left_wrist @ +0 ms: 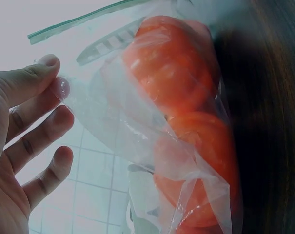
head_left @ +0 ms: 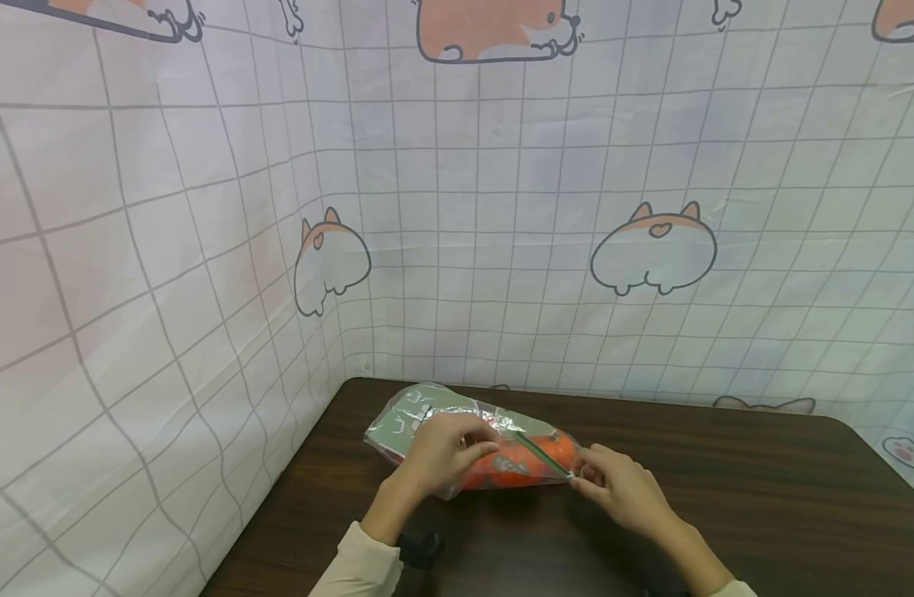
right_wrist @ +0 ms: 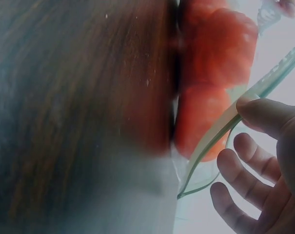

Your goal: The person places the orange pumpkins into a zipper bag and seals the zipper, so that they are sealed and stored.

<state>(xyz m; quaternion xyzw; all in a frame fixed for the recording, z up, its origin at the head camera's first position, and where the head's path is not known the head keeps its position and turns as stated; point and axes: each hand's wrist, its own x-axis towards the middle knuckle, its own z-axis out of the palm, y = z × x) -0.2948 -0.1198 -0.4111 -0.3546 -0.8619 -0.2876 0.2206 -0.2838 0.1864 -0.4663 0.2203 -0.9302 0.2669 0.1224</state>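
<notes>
A clear zip bag (head_left: 408, 419) with a pale green printed part lies on the table, several red-orange tomatoes (head_left: 512, 464) inside it. Along the bag's mouth runs a green zip strip (head_left: 542, 453). My left hand (head_left: 440, 448) pinches the clear film between thumb and index finger, its other fingers spread apart in the left wrist view. At the strip's near right end, my right hand (head_left: 624, 489) pinches the bag's edge. The right wrist view shows that thumb (right_wrist: 257, 109) pressed on the strip, with a gap at the bag's mouth below it.
The bag lies on a dark wood table (head_left: 726, 473), toward its back left. White grid-patterned cloth (head_left: 517, 182) with dog drawings hangs behind the table and along its left side. A small black object (head_left: 421, 549) shows beside the left wrist.
</notes>
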